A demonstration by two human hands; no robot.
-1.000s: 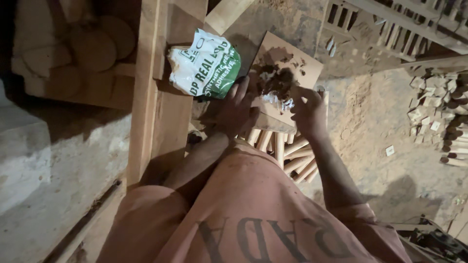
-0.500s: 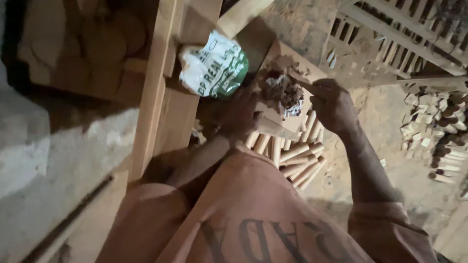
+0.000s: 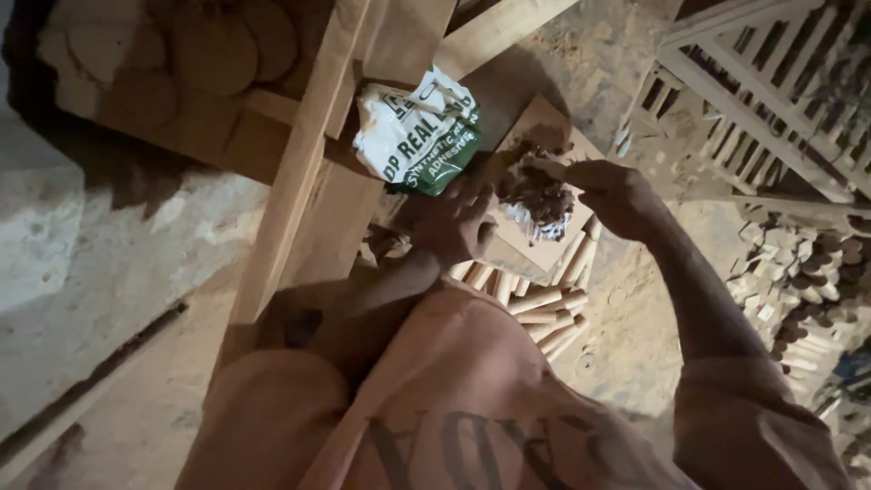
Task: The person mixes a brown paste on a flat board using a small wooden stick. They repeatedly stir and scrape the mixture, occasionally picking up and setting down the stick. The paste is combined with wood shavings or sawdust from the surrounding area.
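Both hands work over a small board (image 3: 544, 245) smeared with dark glue. Since half a second ago the right hand (image 3: 610, 192) has slid left, pinching a pale stick (image 3: 547, 167) whose tip touches the glue heap (image 3: 535, 195). Curled loosely, the left hand (image 3: 454, 222) stays against the board's left edge, just below the green-and-white adhesive pouch (image 3: 415, 136). Wooden dowels (image 3: 535, 304) lie beneath.

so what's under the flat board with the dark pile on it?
Pale wooden dowels stick out below the board, lying side by side on the floor. How far they run beneath it is hidden by the board and the left hand.
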